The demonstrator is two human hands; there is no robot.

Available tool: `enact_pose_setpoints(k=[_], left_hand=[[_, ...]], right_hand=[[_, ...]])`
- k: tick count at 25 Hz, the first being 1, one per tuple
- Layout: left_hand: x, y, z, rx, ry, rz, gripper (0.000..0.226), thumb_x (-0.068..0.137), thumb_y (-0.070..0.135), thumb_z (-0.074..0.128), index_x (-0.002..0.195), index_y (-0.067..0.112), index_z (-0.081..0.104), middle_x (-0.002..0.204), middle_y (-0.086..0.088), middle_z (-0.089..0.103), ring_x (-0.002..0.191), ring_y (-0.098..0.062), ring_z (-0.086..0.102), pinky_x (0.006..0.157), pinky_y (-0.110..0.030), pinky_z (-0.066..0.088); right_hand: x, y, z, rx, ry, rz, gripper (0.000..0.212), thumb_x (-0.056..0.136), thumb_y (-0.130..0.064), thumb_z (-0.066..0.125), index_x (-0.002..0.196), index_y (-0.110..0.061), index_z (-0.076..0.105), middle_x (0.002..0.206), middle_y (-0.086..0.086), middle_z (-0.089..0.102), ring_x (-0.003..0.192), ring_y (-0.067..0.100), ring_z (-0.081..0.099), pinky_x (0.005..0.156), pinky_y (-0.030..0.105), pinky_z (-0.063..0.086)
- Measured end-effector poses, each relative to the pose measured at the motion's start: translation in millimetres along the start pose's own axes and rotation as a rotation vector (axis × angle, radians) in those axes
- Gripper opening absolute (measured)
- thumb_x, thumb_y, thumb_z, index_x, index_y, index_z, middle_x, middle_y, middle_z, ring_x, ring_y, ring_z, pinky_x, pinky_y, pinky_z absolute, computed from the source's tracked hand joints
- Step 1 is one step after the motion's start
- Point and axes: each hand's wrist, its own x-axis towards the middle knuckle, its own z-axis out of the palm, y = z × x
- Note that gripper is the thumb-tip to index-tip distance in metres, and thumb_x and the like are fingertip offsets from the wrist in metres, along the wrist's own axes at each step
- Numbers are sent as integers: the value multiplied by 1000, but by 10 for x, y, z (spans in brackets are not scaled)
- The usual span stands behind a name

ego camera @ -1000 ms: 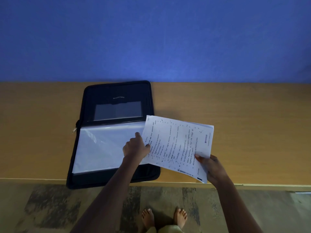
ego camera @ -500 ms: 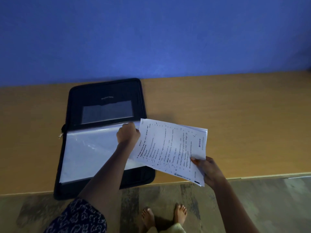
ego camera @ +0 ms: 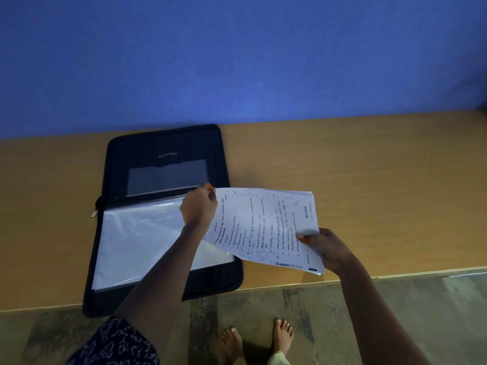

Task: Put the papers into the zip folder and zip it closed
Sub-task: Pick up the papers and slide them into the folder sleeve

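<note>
A black zip folder (ego camera: 163, 143) lies open on the wooden table (ego camera: 369, 180), its near edge hanging over the table's front. Clear plastic sleeves (ego camera: 137, 241) cover its lower half. A stack of printed papers (ego camera: 266, 227) is held above the table, its left part over the folder's right side. My right hand (ego camera: 326, 248) grips the stack's near right corner. My left hand (ego camera: 199, 208) is closed at the stack's far left corner, beside the top right corner of the sleeves; whether it pinches the sleeve or the papers is unclear. The zipper pull (ego camera: 93, 214) hangs at the folder's left side.
A blue wall (ego camera: 237, 61) rises directly behind the table. The table's front edge (ego camera: 395, 275) runs below my right hand. Bare feet (ego camera: 258, 341) stand on the patterned floor beneath.
My left hand has slid away from me along the papers' left edge, from near the sleeves' middle to their top right corner. The papers stay in my right hand.
</note>
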Motion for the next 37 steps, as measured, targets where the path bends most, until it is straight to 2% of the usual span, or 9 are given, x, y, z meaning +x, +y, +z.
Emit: enact_pose_setpoints(k=[4,8,12,18,23,30,32,34,37], left_hand=[[-185,-78,-4,54,-82,46,25,95,37,48,111,22,61,92,-7,71,86,-29,65,71,-34,47],[-566,-105,-49,207,-211,72,43,85,33,63,119,14,45,102,-4,64,89,-26,66,71,-35,50],[-1052,-279,-199,348,-242,-58,37,85,30,61,111,11,42,96,-4,59,84,-23,64,61,-30,42],[-1311,-221,-312,414,-313,-63,29,95,40,43,86,17,59,79,1,62,75,-18,63,60,-25,36],[-1336,-53,-210,412,-334,20,26,97,32,41,77,17,44,59,6,31,63,-16,46,59,-25,33],[-1250,55,-216,376,-394,43,28,97,35,40,77,17,46,60,6,37,65,-14,50,61,-25,40],[-1166,197,-146,220,-374,56,28,96,37,41,78,17,50,68,4,50,69,-14,56,64,-27,47],[-1059,426,34,-22,-386,40,25,96,34,44,99,13,57,96,-3,59,94,-18,60,81,-30,50],[-803,746,351,-95,-427,-129,50,97,34,44,136,2,39,151,-18,27,136,-31,31,105,-40,35]], right_hand=[[126,34,-32,36,-53,129,39,82,3,66,120,7,58,118,26,66,109,45,62,91,59,50],[105,61,-54,93,-153,159,79,55,-10,91,125,2,56,123,25,63,112,45,60,81,54,55],[112,82,-64,116,-168,170,38,86,3,59,123,0,56,120,25,65,106,44,63,79,54,56],[108,123,-44,146,-150,179,44,84,3,58,128,1,53,124,29,61,105,46,63,77,54,56],[140,194,-8,131,-142,173,48,83,0,61,131,-3,50,127,30,58,116,51,55,88,63,50],[134,281,43,67,-139,140,55,76,-9,69,127,-1,51,120,25,65,110,47,61,92,65,47],[137,286,21,66,-156,123,51,78,-9,69,126,-1,53,120,24,65,109,47,61,91,64,48],[144,272,0,61,-161,115,51,76,-10,71,124,1,56,120,25,65,108,46,62,88,61,51],[148,212,-18,24,-145,105,58,68,-16,79,120,3,59,116,24,68,103,44,65,80,53,56]])
